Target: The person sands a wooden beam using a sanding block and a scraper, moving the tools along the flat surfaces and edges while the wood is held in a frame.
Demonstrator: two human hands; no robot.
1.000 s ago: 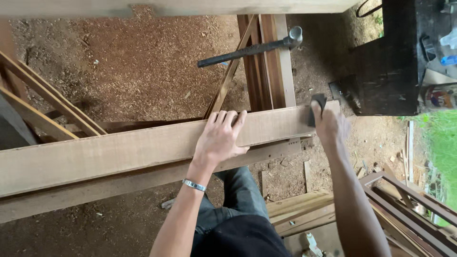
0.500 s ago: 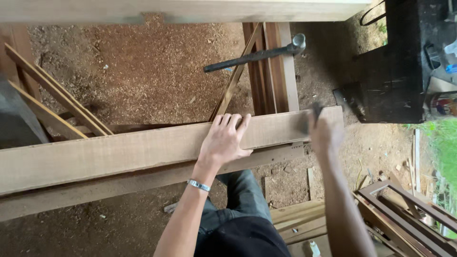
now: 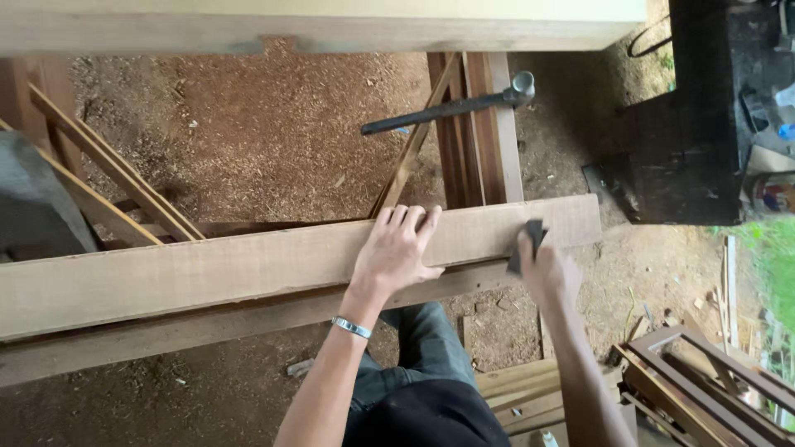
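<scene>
A long pale wooden plank (image 3: 207,269) lies across the view, resting on a darker beam (image 3: 166,331) below it. My left hand (image 3: 397,248) presses flat on the plank's top, fingers spread, a silver bracelet (image 3: 352,328) on the wrist. My right hand (image 3: 542,269) grips a small dark sanding block (image 3: 526,244) against the plank's near edge, close to its right end.
A dark metal hammer (image 3: 451,108) rests on upright boards (image 3: 480,132) behind the plank. Sawdust covers the ground. Thin wooden strips (image 3: 116,178) lean at the left, a black machine (image 3: 704,116) stands at the top right, and framed woodwork (image 3: 704,385) lies at the bottom right.
My right hand with the dark block has slid left along the plank's edge, away from its right end. My left hand has stayed flat on the plank.
</scene>
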